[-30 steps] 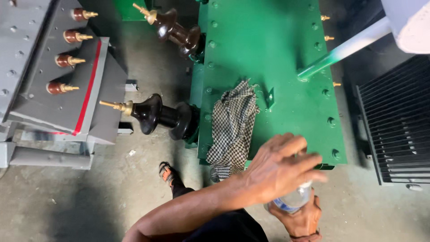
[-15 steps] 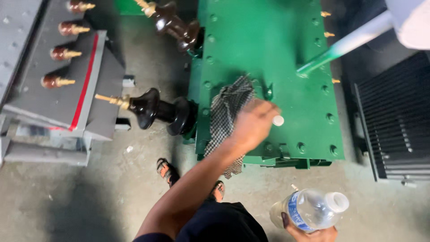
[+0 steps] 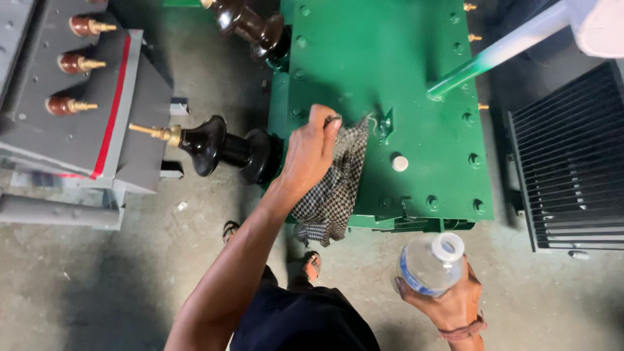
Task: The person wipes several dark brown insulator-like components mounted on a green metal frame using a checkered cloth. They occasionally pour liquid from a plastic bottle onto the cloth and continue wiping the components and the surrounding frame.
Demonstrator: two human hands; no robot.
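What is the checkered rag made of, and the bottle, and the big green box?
Rag: looks like woven cloth, soft, hanging in folds from the left hand.
Bottle: clear, shiny plastic, probably; you see through it.
Green box: likely painted metal, glossy, with bolts along its edges.

**Finishes on that green unit and the stuff around it**

The green lid you're working on is painted metal, smooth with a soft sheen, bolt heads coated the same. The checked rag in your left hand is thin woven cloth, matt and limp, draped over the lid's near edge. The bottle in your right hand is clear, thin plastic, a bit glossy, and the white cap lying on the lid looks like matt plastic. The dark brown insulator off the lid's left edge is glazed and shiny, with a brass-coloured metal tip. The grey cabinet has flat matt paint. The floor is rough, stained concrete.
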